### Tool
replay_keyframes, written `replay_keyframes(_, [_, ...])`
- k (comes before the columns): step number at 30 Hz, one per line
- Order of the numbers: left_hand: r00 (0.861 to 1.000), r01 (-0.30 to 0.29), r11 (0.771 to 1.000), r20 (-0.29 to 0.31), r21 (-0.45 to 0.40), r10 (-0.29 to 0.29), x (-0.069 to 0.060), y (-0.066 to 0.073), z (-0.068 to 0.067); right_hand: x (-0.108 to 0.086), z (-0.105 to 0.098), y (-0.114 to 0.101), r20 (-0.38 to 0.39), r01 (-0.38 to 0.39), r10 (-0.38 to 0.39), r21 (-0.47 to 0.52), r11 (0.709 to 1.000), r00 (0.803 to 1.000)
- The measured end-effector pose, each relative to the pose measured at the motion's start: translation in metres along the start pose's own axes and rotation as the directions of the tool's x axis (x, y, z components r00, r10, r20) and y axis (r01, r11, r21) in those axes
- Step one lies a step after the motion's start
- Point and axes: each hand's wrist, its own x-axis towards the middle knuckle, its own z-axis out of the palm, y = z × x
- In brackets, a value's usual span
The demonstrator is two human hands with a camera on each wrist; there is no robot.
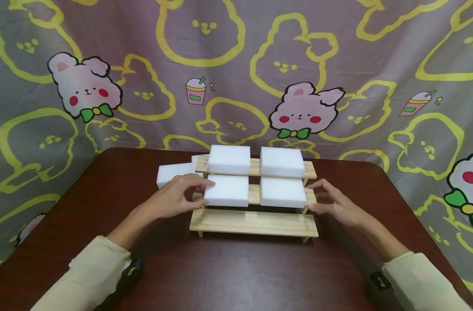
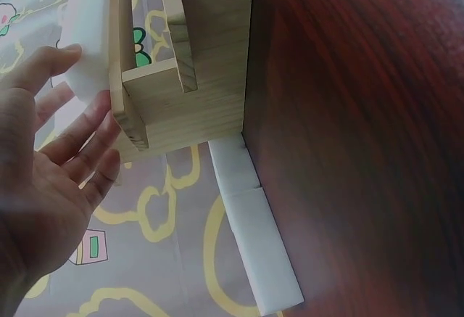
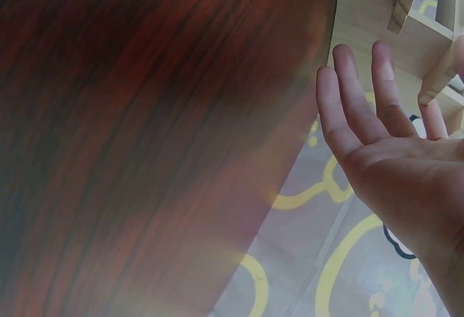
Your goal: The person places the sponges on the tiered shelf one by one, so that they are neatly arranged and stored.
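Cloth (image 1: 135,39) backs your bench (image 1: 236,276); your right hand (image 1: 339,206) spreads, empty; your left hand (image 1: 174,196) pinches a white block (image 1: 227,192) that uneven pressure could dislodge.

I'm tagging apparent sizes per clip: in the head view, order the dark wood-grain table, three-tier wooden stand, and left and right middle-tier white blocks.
1. Dark wood-grain table
2. Three-tier wooden stand
3. Left middle-tier white block and right middle-tier white block: they look alike, so unranked.
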Motion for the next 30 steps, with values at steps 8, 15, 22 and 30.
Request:
replay_keyframes(8, [1.0, 0.012, 1.0, 0.004, -0.006, -0.012, 0.0023, 0.0002, 0.0001, -0.0002, -0.0001, -0.0009, 0.0, -0.001, 0.001, -0.007, 1.0, 1.0])
replay_keyframes(15, [1.0, 0.02, 1.0, 0.001, 0.0, -0.02, 0.004, 0.0012, 0.0011, -0.0002, -0.0004, -0.0002, 0.002, 0.0, 0.0, -0.006, 1.0, 1.0])
replay_keyframes(22, [1.0, 0.023, 1.0, 0.0, 0.006, -0.023, 0.005, 0.0008, 0.0018, 0.0, 0.0001, -0.0008, 0.005, -0.011, 0.011, -0.002, 1.0, 1.0])
replay_keyframes(30, [1.0, 0.014, 1.0, -0.009, 0.016, -0.014, 0.0063, 0.0014, 0.0018, 0.0002, 0.0002, -0.0012, 0.006, -0.007, 0.007, -0.006, 1.0, 1.0])
